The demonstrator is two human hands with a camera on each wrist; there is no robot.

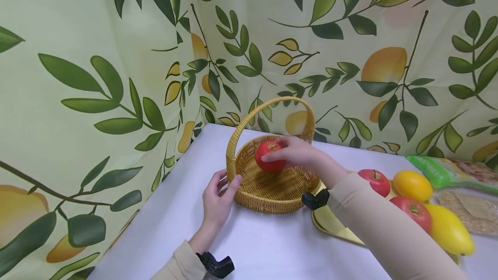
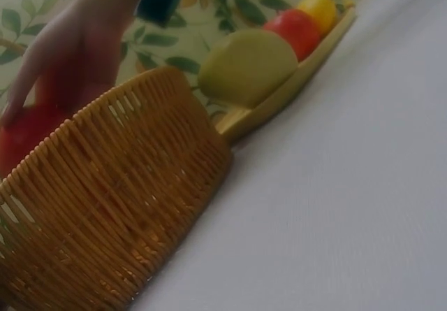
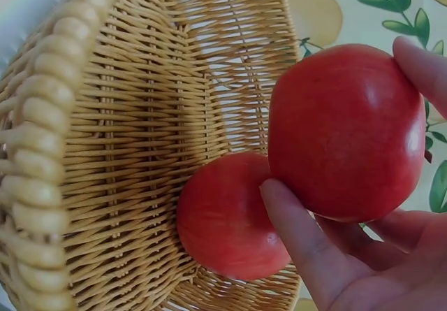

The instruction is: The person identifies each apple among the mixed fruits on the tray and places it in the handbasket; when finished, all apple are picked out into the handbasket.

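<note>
Toward the back left corner of the counter, at the mouth of the wicker basket, your right hand has its grip around a held apple; a lower apple rests inside the basket. Your left hand's grip is on the basket's left side. You look partway along: one apple is in, one isn't yet released, while two outer apples, an orange and a mango sit on or by the tray. Nearer the right edge, pale marks on the green packet are too small to read; you'll find no legible brand.
</note>
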